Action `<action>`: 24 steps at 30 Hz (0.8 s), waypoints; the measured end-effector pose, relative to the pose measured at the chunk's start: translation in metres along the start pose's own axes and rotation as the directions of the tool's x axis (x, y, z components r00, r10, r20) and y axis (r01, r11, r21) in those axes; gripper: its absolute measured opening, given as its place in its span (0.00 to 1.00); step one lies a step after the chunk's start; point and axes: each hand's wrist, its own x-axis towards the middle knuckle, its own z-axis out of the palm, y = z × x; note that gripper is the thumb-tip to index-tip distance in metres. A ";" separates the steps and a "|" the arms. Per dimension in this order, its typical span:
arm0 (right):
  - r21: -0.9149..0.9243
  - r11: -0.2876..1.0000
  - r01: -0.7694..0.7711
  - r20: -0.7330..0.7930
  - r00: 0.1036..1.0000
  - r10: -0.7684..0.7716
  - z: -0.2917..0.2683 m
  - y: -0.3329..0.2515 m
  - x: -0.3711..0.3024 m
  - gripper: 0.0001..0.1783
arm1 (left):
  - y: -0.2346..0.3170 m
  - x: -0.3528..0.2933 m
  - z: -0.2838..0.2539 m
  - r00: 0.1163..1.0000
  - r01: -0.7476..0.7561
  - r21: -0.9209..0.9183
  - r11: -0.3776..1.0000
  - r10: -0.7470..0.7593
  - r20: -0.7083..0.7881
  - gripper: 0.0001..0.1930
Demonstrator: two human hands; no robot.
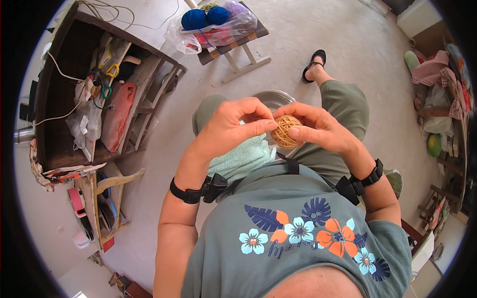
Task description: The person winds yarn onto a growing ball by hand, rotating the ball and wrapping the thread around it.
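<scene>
A small ball of tan yarn (284, 133) is held up in front of my lap. My right hand (325, 128) grips it from the right, fingers over the top and thumb along its near side. On the other side, the thumb and index finger of my left hand (241, 120) are pinched together at the ball's left edge, on the yarn; the strand between them is too fine to make out. A mint-green towel (243, 160) lies across my left thigh below. Behind the ball, the rim of a metal basin (278, 94) shows, partly hidden by my hands.
A small stool (233, 45) stands ahead, bearing a clear plastic bag and blue yarn balls (204, 18). To the left is a dark wooden cabinet (57, 111) with yellow-handled scissors (113, 70) and a red plastic bag (120, 115). Cluttered shelves (439, 111) line the right.
</scene>
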 end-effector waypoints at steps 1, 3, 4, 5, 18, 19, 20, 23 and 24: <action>-0.012 1.000 0.024 0.048 0.999 -0.024 -0.003 0.002 0.000 0.26 | -0.007 0.000 0.002 0.999 -0.003 -0.095 0.995 0.000 -0.032 0.07; 0.072 0.996 0.055 0.061 0.996 -0.060 -0.005 0.000 -0.002 0.28 | -0.017 0.002 0.006 0.998 -0.009 -0.190 0.982 -0.002 -0.061 0.07; 0.158 0.984 0.083 0.075 0.993 -0.096 -0.005 -0.001 -0.003 0.29 | -0.020 0.003 0.007 0.995 0.026 -0.186 0.982 -0.044 -0.093 0.08; 0.158 0.984 0.083 0.076 0.993 -0.096 -0.003 -0.005 -0.004 0.29 | -0.023 0.003 0.009 0.989 0.062 -0.183 0.981 -0.085 -0.124 0.09; -0.106 0.972 0.210 -0.213 0.950 -0.229 -0.003 0.012 0.014 0.27 | 0.001 -0.008 0.011 0.993 0.066 -0.128 0.990 -0.054 0.101 0.04; -0.084 0.983 0.164 -0.180 0.968 -0.177 -0.001 0.010 0.011 0.26 | 0.005 -0.008 0.005 0.994 0.067 -0.126 0.990 -0.054 0.099 0.04; -0.064 0.991 0.117 -0.145 0.981 -0.125 0.001 0.008 0.009 0.25 | 0.010 -0.007 -0.001 0.998 0.045 -0.123 0.991 -0.038 0.058 0.04; 0.034 0.999 0.037 -0.020 0.999 -0.037 -0.001 0.001 0.002 0.24 | 0.003 -0.001 -0.004 0.999 0.032 -0.154 0.988 -0.034 -0.013 0.03; 0.069 0.997 -0.035 0.077 0.997 0.030 -0.003 0.000 -0.001 0.24 | -0.003 0.001 -0.003 0.998 0.040 -0.188 0.981 -0.049 -0.042 0.04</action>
